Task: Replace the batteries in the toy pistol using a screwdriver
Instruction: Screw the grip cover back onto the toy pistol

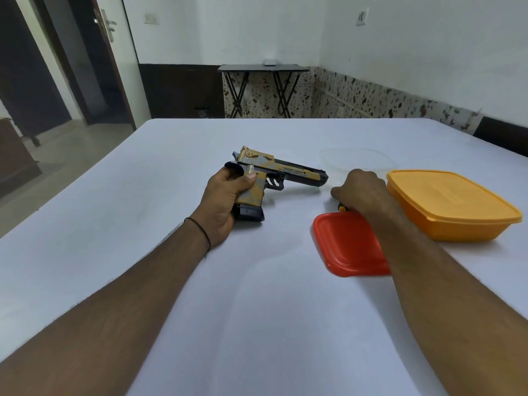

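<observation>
A tan and black toy pistol (288, 172) lies on its side on the white table (257, 310), barrel pointing right. My left hand (225, 201) grips its handle, thumb across the grip, with the black magazine base showing below my palm. My right hand (361, 192) is curled round a screwdriver (341, 207); only a bit of its yellow and black handle shows under my fingers, just above the red lid. The screwdriver's tip is hidden.
A red plastic lid (343, 247) lies under my right forearm. An orange lidded container (454, 204) stands to the right. A clear glass bowl (357, 158) sits behind my right hand. A folding table stands by the far wall.
</observation>
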